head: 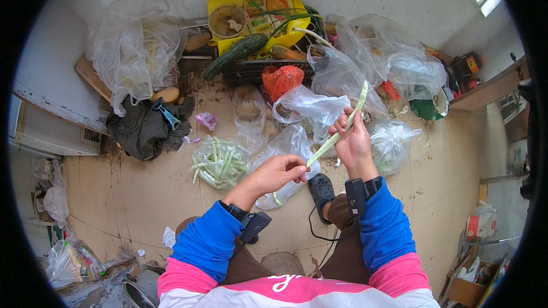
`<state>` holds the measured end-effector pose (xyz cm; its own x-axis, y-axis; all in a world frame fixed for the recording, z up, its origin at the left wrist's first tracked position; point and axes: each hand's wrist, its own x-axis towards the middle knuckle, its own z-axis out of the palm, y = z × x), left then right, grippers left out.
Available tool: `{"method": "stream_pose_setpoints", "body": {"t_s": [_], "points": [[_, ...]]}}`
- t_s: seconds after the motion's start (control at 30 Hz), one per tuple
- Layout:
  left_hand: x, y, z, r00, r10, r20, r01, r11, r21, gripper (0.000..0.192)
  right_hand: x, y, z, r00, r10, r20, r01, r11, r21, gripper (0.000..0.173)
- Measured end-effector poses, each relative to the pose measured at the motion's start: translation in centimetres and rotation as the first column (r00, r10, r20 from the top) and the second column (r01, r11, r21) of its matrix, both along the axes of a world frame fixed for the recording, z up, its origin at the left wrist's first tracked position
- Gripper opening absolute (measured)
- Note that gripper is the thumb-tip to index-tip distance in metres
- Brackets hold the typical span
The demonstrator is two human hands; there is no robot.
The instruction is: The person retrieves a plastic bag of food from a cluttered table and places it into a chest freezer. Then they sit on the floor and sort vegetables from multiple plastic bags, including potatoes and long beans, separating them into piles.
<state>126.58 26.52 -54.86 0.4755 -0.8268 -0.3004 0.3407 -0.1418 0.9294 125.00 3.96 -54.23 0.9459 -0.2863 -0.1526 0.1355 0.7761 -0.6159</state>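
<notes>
A long pale green bean pod (327, 145) slants between my two hands, above the tiled floor. My right hand (353, 139) grips it around the middle, and its far end sticks out beyond the fingers. At the near end, the fingertips of my left hand (284, 173) pinch the tip. Left of that hand sits a clear plastic bag of green beans (221, 162), with several pods poking out of its side. Beneath my hands a thin white plastic bag (274, 200) lies on the floor, with a small piece of green pod (277, 199) at its near end.
A black crate (267, 70) stands by the wall, with a dark green squash (239, 53) and a yellow bag (214, 8). Around it are a red bag (282, 81), a bag of leafy greens (387, 147) and dark cloth (137, 130) with a blue peeler (167, 114). A cable (314, 231) hangs by my leg.
</notes>
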Motion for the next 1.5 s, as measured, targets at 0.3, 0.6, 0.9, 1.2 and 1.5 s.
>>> {"method": "stream_pose_setpoints", "body": {"t_s": [0.3,0.6,0.9,1.2,1.5], "points": [[0.2,0.1,-0.1,0.968,0.251,0.021,-0.252,0.967,0.043,0.012,0.1,0.7,-0.2,0.995,-0.016,-0.096,0.006,0.994,-0.105,0.027],[0.3,0.3,0.3,0.849,0.368,0.378,-0.430,0.898,0.091,0.009,-0.1,0.6,-1.7,0.925,-0.160,-0.343,-0.008,0.897,-0.441,0.047],[-0.5,-0.2,2.3,0.536,0.274,0.798,-0.429,0.903,-0.022,0.015,-1.3,2.5,1.1,0.774,0.497,-0.392,-0.522,0.152,-0.839,0.046],[-0.3,0.0,1.3,0.658,0.371,0.655,-0.533,0.844,0.057,0.016,-1.7,6.3,2.1,0.912,0.327,-0.247,-0.269,0.022,-0.963,0.011],[0.9,0.4,-0.6,0.828,0.488,0.275,-0.508,0.861,0.002,0.010,-1.7,7.1,1.5,0.919,0.250,-0.305,-0.386,0.418,-0.822,0.010]]}}
